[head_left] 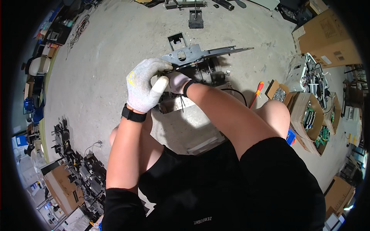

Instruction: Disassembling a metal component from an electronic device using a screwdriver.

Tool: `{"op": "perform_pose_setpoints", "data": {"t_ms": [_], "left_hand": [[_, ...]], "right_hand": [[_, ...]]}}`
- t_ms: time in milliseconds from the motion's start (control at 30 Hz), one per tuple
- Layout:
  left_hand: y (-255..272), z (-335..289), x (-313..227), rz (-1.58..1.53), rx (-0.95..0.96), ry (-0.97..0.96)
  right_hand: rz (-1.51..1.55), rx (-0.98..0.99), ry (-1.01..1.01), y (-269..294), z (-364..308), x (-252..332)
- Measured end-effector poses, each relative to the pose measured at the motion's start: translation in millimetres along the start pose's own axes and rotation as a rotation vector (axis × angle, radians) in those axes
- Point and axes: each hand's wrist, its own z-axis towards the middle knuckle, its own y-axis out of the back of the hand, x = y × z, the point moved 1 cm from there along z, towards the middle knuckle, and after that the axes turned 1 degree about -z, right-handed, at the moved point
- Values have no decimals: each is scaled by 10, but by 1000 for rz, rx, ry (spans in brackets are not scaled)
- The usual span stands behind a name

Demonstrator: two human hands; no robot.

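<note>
Left hand (144, 84) half-curled at plate (194, 51), hold unclear | right hand (177, 81) beside plate, grip: cannot tell | shirt (189, 188), nearer than plate: 1 white word (202, 220)

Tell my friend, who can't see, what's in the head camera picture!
A person's gloved left hand and gloved right hand are at a gray metal part. On the floor to the right are a screwdriver and open cardboard boxes.

Bright, fairly even light fills the floor (100, 69), with soft shadows between the knees (278, 115) and white glare along the right rim; edges curve into black, where detail seems slightly blurred.
</note>
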Motion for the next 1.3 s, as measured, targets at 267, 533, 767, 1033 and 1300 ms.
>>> {"op": "perform_pose_setpoints", "data": {"t_ms": [267,533,767,1033,1300], "left_hand": [[43,-62,74,-8,-33,-11],[-15,46,-19,29,26,-35],[-44,39,-1,-9,22,-50],[-68,49,-37,-36,-43,-41],[32,-31,12,10,-78,-25]], "right_hand": [[-88,256,-99,454,-359,731],[-231,-45,-250,-297,-1163,942],[-287,113,-237,-688,-1231,992],[-257,-26,-307,-747,-1210,947],[-115,100,-407,-399,-1071,1047]]}}
